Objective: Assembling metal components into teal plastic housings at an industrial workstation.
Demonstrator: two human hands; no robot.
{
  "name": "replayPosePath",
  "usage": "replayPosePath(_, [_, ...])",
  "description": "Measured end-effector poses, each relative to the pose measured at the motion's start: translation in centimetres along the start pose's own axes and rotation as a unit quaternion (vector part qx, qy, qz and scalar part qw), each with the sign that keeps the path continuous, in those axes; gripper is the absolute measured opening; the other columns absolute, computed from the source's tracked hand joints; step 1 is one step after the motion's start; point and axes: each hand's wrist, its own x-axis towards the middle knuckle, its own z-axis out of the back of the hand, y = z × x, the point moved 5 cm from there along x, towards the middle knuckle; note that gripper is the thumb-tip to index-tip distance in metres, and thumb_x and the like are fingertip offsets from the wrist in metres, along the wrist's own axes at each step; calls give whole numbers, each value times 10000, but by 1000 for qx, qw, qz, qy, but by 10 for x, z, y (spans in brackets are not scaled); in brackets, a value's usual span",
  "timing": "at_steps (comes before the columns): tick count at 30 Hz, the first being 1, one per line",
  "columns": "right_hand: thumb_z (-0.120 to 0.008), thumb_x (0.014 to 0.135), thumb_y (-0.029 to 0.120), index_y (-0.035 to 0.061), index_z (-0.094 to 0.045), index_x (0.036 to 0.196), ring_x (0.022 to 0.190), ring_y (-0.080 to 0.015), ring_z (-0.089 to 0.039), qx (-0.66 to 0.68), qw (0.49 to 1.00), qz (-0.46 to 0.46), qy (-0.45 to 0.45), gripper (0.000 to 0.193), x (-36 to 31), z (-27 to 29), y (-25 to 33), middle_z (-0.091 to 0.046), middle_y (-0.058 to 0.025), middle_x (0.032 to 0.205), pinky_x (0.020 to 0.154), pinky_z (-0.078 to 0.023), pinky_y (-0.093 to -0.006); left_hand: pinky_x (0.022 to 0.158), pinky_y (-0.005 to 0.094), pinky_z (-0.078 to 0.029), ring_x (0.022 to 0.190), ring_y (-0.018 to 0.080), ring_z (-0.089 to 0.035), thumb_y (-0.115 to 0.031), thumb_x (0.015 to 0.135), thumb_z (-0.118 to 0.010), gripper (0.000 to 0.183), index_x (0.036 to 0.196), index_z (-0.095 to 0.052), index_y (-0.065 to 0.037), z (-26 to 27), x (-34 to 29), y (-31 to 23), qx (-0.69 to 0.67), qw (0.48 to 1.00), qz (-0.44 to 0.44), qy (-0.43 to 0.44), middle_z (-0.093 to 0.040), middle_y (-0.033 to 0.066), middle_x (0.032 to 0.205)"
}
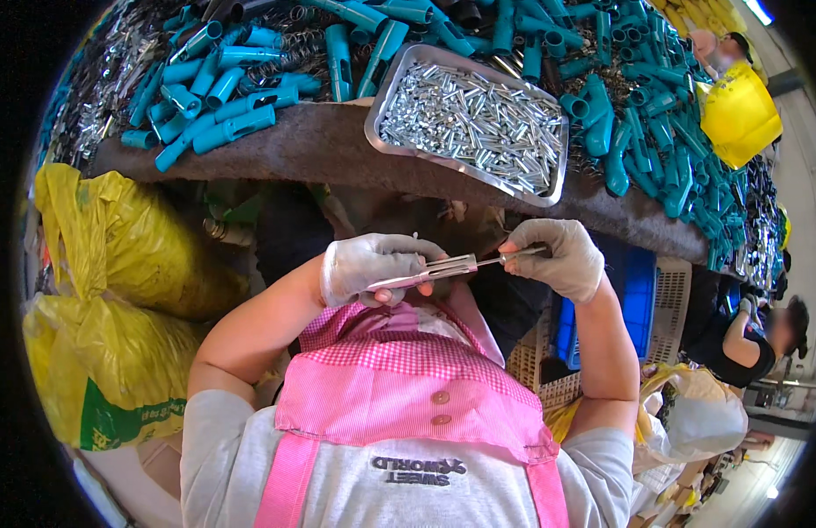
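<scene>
My left hand (368, 267), in a pale grey work glove with bare fingertips, is closed around a slotted silver metal tube (454, 267). The tube lies nearly level in front of my pink apron, its slotted end toward the right. Gloved the same way, my right hand (562, 257) pinches a thin metal rod (491, 260) between thumb and fingers. The rod's left end meets the tube's end; how far it goes inside I cannot tell. Beyond my hands, a metal tray (372, 132) full of small silver pins (470, 114) rests at the bench edge.
Teal slotted tubes (249, 123) and teal curved handles (593, 123) are heaped over the brown-covered bench (320, 145). Yellow sacks (126, 246) stand at left. A blue crate (637, 299) and a beige basket (672, 304) are at right. Other people (747, 343) sit along the bench's right side.
</scene>
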Motion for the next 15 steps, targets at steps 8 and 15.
replayPosePath(8, [-711,755,21,-6,-654,878,771,-72,-599,-89,993,28,-78,138,-3,10,-5,-655,-30,811,702,-490,-214,462,168,-368,516,51,-427,-191,917,-506,392,1266,-475,-16,2,10,7,11,1000,-6,-7,-598,72,868])
replayPosePath(15, [-712,758,30,-6,-652,876,724,-62,-587,32,999,-28,-19,137,0,10,-28,-647,-29,774,659,-487,-212,451,169,-360,514,48,-428,-186,908,-502,410,1272,-464,-3,2,13,4,-15,1000,23,-8,-601,71,881])
